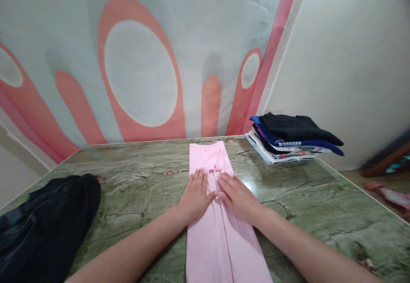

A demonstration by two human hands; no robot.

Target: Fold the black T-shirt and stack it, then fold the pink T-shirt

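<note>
A pink garment (209,249) lies on the table in a long narrow folded strip, running from the near edge of the view toward the wall. My left hand (195,193) rests flat on its left part, fingers pointing away from me. On the right part lies my right hand (238,195), also flat with its fingers stretched out. The two thumbs almost meet over the middle of the cloth, where the folded edges run lengthwise. Beyond the fingertips, a small fold of cloth stands out near the garment's far end.
Dark clothing (48,227) lies heaped on the left of the wood-patterned table (134,189). A stack of folded clothes (291,140), black on top, sits at the back right. Behind the table is a patterned wall covering (192,52).
</note>
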